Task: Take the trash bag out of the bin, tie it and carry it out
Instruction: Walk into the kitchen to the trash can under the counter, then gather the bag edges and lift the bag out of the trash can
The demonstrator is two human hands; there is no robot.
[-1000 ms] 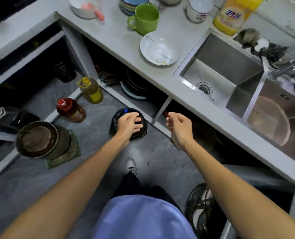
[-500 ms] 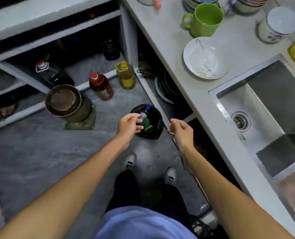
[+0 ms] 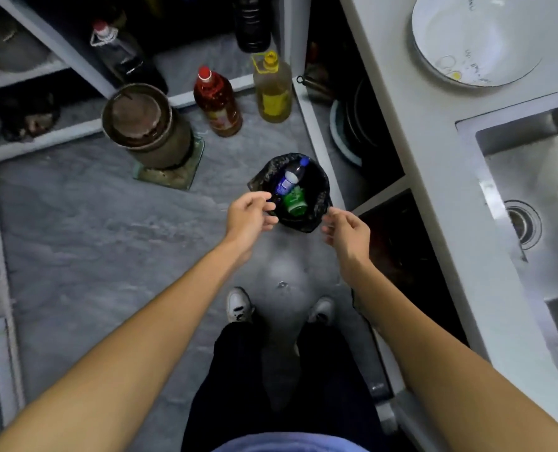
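A small bin lined with a black trash bag (image 3: 320, 203) stands on the grey floor beside the counter's base. Inside lie a clear bottle with a blue cap (image 3: 291, 177) and a green container (image 3: 294, 200). My left hand (image 3: 248, 218) is at the bag's left rim, thumb and fingers pinched on its edge. My right hand (image 3: 347, 228) hovers at the right rim, fingers loosely curled and apart, tips just short of the plastic. The bin's own walls are hidden by the bag.
A rusty pot (image 3: 147, 125) on a tile, a red oil bottle (image 3: 219, 102) and a yellow one (image 3: 272, 89) stand behind the bin. The counter (image 3: 411, 132) with a white bowl (image 3: 476, 37) and sink (image 3: 538, 190) runs along the right. My shoes (image 3: 238, 305) are just behind the bin.
My left hand slid off the top of the bin to its left rim. My right hand came down to the right rim. The view tilted down toward the bin.
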